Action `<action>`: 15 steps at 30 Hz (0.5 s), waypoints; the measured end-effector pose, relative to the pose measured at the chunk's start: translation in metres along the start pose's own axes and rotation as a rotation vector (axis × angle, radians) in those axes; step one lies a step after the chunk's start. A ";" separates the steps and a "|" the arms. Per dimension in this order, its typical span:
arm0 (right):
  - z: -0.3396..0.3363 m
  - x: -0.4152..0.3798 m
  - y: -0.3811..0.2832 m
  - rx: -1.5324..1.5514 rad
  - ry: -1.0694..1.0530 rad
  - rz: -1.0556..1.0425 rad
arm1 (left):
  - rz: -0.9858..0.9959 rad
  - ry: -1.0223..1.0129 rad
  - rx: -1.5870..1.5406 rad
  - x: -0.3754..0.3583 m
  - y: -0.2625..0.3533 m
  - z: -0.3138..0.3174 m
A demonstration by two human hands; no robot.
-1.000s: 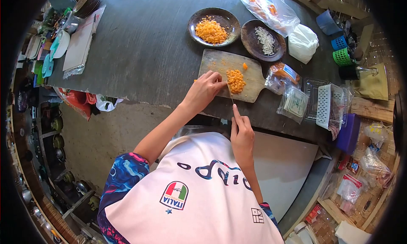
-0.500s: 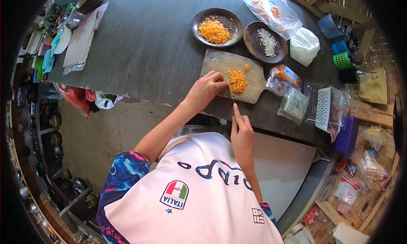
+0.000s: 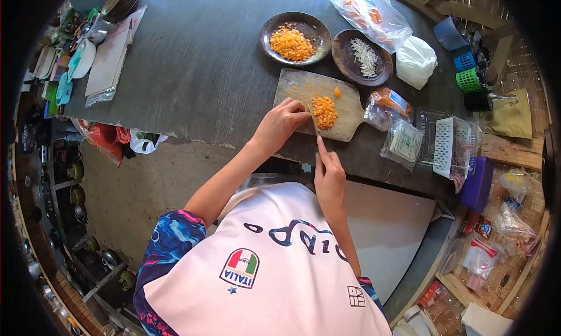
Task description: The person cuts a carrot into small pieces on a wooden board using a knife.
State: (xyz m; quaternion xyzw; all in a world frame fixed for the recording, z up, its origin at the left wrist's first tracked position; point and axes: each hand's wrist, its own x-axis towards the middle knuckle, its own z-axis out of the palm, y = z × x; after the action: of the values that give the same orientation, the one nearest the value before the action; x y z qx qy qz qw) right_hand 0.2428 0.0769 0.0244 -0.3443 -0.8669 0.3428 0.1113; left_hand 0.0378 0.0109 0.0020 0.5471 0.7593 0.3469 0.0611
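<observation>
A wooden cutting board (image 3: pixel 350 105) lies on the dark table (image 3: pixel 198 61) with a small pile of chopped orange bits (image 3: pixel 324 111) on it. My left hand (image 3: pixel 280 124) rests on the board's left edge, fingertips beside the pile. My right hand (image 3: pixel 329 178) grips a knife (image 3: pixel 314 121) by the handle, index finger stretched along it. The thin blade reaches onto the board just left of the pile. A single orange piece (image 3: pixel 337 92) lies apart, farther up the board.
Beyond the board stand a dark plate of chopped orange bits (image 3: pixel 294 30) and a dark plate of white shreds (image 3: pixel 362 56). Plastic bags (image 3: pixel 367 9), a white bag (image 3: pixel 416 60), small packets (image 3: pixel 403 142), a white basket (image 3: pixel 450 146) and coloured baskets (image 3: pixel 470 73) crowd the right side.
My right hand and the knife have shifted slightly up and left, toward the left side of the pile. My left hand has stayed on the board.
</observation>
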 end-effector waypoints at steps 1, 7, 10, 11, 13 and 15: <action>0.004 0.004 0.002 -0.005 0.018 -0.009 | -0.002 0.004 -0.006 0.000 0.001 0.001; -0.016 -0.009 -0.008 0.024 -0.019 0.015 | 0.021 0.068 -0.030 -0.002 -0.003 0.001; -0.013 -0.012 -0.004 0.029 -0.017 0.011 | -0.003 0.066 -0.026 -0.001 0.000 0.003; -0.008 -0.009 -0.001 0.034 -0.008 -0.002 | -0.013 0.066 -0.027 -0.001 0.002 0.002; 0.004 0.003 0.003 0.048 0.028 -0.015 | -0.024 0.055 -0.041 -0.003 0.003 0.001; -0.001 0.006 0.001 0.011 0.018 -0.002 | -0.024 0.056 -0.060 -0.002 0.000 0.002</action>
State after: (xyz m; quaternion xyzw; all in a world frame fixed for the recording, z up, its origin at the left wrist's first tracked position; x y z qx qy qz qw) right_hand 0.2388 0.0821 0.0239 -0.3460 -0.8642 0.3444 0.1215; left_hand 0.0400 0.0101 -0.0002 0.5259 0.7564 0.3842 0.0603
